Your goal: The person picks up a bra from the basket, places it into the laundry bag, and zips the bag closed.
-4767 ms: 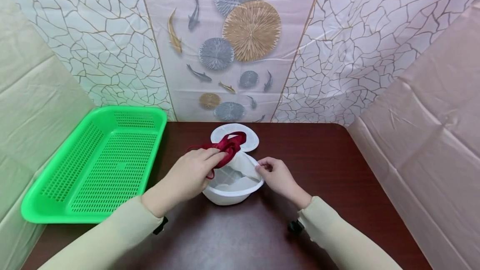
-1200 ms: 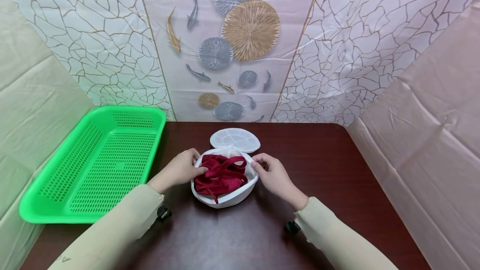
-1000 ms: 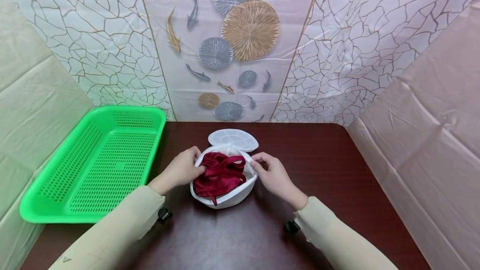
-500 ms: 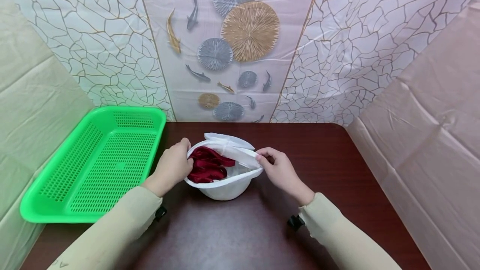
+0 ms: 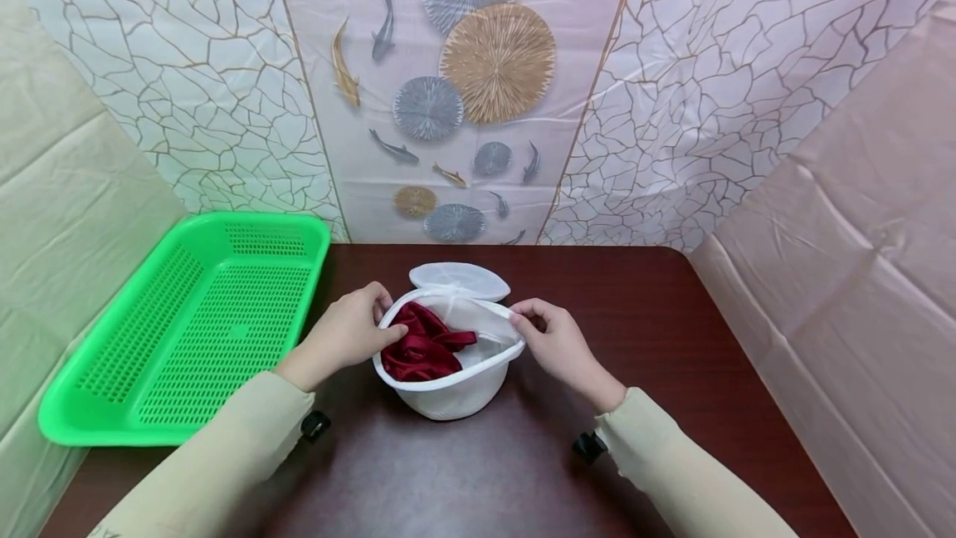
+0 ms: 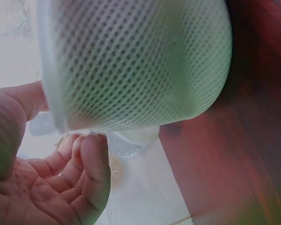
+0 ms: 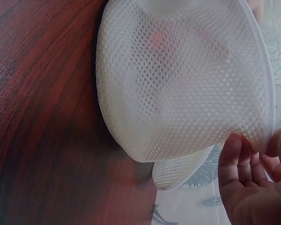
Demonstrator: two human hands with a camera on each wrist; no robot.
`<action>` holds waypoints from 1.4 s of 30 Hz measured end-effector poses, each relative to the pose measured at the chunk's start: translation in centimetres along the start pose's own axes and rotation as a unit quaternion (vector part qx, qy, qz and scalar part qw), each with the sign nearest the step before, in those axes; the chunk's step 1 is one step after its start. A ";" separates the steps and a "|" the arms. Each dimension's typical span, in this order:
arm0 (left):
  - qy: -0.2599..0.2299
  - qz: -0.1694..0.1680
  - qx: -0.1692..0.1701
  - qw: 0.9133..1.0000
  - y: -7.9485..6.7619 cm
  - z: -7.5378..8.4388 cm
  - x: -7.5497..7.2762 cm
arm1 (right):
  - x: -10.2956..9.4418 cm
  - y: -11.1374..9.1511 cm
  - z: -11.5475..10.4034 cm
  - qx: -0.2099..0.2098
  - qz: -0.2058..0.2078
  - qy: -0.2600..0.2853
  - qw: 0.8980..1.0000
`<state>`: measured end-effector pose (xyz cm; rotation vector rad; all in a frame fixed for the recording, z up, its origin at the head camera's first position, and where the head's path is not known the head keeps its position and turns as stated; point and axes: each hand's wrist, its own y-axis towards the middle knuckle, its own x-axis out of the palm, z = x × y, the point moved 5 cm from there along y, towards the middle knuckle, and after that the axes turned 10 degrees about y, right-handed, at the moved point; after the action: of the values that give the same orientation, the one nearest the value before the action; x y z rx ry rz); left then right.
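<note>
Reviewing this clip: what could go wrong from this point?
The red cloth is bunched toward the side of the white mesh bag nearest the left hand, so it might get caught at the rim if the folded-back lid is closed.

The right hand pinches the rim where it is drawn into a corner; the soft bag could shift or lose shape if that hand lets go.

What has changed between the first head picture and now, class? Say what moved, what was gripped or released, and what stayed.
The red cloth, first held over the white mesh bag by the left hand, now lies inside it. That hand no longer holds the cloth up; it grips the bag's left rim. The right hand still pinches the right rim, the lid stays open, and the green basket hasn't moved.
</note>
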<state>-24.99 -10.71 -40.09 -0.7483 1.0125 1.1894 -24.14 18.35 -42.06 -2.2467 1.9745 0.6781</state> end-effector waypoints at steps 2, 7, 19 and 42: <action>-0.010 0.009 -0.002 1.000 0.3 0.0 -0.5 | 0.0 0.0 0.0 -0.002 0.000 0.001 1.000; -0.035 0.028 -0.012 0.999 1.0 -0.1 -1.3 | 0.0 -0.1 0.1 0.000 0.002 -0.002 1.000; -0.048 0.041 0.008 0.998 1.5 -0.4 -0.4 | 0.2 0.3 -0.2 0.005 -0.002 -0.001 1.000; -0.058 0.043 0.034 0.997 -0.4 -0.3 -0.8 | 0.5 2.6 -0.8 -0.008 0.016 -0.057 0.998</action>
<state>-24.73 -11.34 -39.49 -0.5806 0.9923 1.2510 -26.36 17.23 -40.96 -2.1379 1.9623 0.8095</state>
